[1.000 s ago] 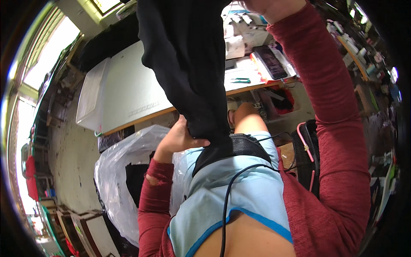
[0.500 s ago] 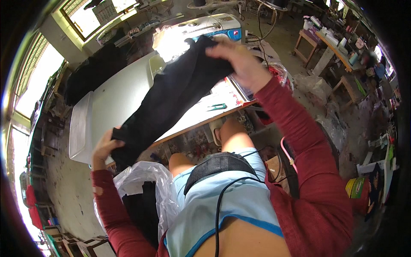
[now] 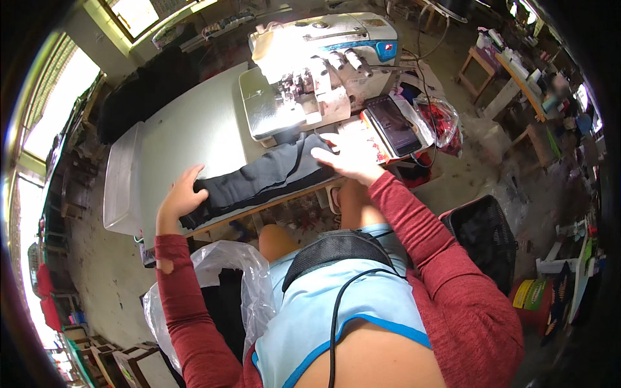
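A long black cloth piece (image 3: 259,176), folded and slightly creased, lies along the near edge of the sewing machine table. My left hand (image 3: 182,195) is at its left end, thumb touching the cloth and fingers spread apart. At the other end, my right hand (image 3: 349,159) rests with its thumb on the cloth and its fingers stretched out. Just beyond the cloth stands a white and blue sewing machine (image 3: 362,32), its lamp shining brightly on the needle area.
A phone (image 3: 392,126) lies right of the machine, beside a clear bag with red contents (image 3: 443,123). A clear plastic bag (image 3: 255,284) holding black cloth hangs at my left knee. A white plastic bin (image 3: 123,184) adjoins the table's left end. A black basket (image 3: 482,239) stands at my right.
Both hands have lowered the black cloth from the air onto the table edge. The fingers have loosened and spread. The phone and machine head now show more fully.
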{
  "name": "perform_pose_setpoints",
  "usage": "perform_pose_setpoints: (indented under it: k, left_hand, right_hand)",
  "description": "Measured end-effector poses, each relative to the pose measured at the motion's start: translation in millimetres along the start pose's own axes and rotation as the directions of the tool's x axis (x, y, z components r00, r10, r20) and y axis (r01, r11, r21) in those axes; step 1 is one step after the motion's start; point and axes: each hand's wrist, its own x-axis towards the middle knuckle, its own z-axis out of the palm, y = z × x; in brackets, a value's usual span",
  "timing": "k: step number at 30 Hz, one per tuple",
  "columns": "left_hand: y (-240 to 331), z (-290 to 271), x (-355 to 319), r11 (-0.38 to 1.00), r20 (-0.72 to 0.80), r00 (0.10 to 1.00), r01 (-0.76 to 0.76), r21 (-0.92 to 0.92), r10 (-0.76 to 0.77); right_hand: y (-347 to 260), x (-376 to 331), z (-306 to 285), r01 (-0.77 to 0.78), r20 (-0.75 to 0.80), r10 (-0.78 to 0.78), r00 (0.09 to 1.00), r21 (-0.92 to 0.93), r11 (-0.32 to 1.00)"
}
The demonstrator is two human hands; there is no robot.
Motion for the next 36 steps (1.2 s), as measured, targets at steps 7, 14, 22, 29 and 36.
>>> perform_pose_setpoints:
  k: [7,14,22,29,36]
  left_hand:
    - [57,53,14,0.981,-0.284,0.939,-0.178,0.075,0.192]
    - [54,82,10,0.967,-0.435,0.868,-0.168,0.193,0.237]
    - [54,88,14,0.966,-0.44,0.873,-0.118,0.228,0.211]
    - [54,93,13,0.962,-0.461,0.867,-0.067,0.266,0.188]
    - [73,99,13,0.952,-0.501,0.847,-0.024,0.305,0.181]
  right_hand:
    - [99,10,-15,0.177,-0.233,-0.296,0.926,-0.424,0.888]
    - [84,6,2,0.192,-0.11,-0.315,0.943,-0.593,0.782]
    - [95,22,-17,0.28,0.023,-0.504,0.863,-0.852,0.441]
    - [27,1,-91,0.055,-0.267,-0.32,0.909,-0.684,0.727]
    - [9,-25,-87,0.285,-0.281,-0.433,0.856,-0.442,0.85]
